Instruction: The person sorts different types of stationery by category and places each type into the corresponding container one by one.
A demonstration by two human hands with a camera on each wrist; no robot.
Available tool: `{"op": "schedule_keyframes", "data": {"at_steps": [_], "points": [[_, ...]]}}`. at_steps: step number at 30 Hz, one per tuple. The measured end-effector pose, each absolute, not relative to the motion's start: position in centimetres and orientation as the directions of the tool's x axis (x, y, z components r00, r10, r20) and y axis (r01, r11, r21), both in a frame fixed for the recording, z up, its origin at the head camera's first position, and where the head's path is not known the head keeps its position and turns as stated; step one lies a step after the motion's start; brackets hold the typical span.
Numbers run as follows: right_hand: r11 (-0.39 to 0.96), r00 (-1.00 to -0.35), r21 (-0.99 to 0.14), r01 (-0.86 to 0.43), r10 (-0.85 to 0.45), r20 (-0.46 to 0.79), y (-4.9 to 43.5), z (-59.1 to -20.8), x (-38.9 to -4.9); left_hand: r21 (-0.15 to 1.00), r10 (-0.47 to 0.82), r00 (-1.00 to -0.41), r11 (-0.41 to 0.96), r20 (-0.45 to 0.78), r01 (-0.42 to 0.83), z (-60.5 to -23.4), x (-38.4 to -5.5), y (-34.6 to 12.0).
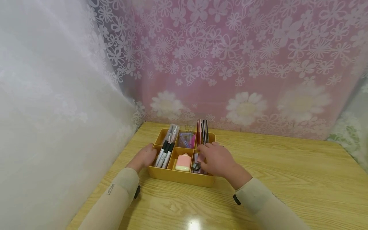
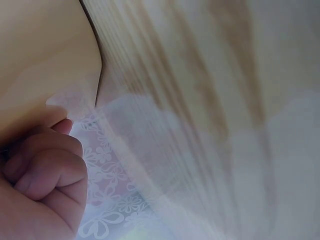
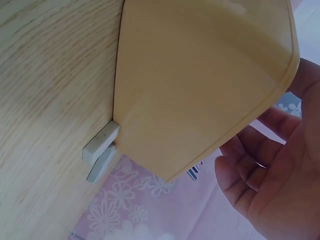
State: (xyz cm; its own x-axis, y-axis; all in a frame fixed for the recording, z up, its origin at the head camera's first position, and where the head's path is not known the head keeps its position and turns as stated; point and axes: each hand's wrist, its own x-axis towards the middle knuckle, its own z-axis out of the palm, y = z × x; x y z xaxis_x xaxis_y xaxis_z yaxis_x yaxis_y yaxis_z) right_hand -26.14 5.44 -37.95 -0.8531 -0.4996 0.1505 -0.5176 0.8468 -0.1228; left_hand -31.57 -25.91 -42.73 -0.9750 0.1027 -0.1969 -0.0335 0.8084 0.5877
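A yellow divided organizer box (image 1: 181, 177) stands on the table. My left hand (image 1: 146, 155) grips its left wall; in the left wrist view the fingers (image 2: 55, 172) are curled against it. My right hand (image 1: 217, 158) reaches over the front right compartment, thumb and fingertips beside a small pink block (image 1: 201, 157) among grey and pinkish pieces. In the right wrist view the loosely bent fingers (image 3: 240, 170) lie along the rim, and the box wall hides some fingertips. Markers (image 1: 164, 155) and a peach-and-cream container (image 1: 183, 162) fill the other front compartments.
Behind are a clear pouch of pens (image 1: 172, 132), purple set squares (image 1: 186, 140) and upright pencils (image 1: 203, 131). Two small pale blocks (image 3: 101, 142) lie on the table against the box's right side. Floral curtains (image 1: 184, 80) hang behind the wooden table (image 1: 281, 172).
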Motion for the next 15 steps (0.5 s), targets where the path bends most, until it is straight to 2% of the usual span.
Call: {"op": "schedule_keyframes", "data": {"at_steps": [15], "points": [[0.847, -0.857, -0.137, -0.514, -0.502, 0.116, 4.76, -38.38, -26.47, 0.585, 0.107, -0.976, 0.811, -0.19, -0.025, -42.69, -31.6, -25.93]]}}
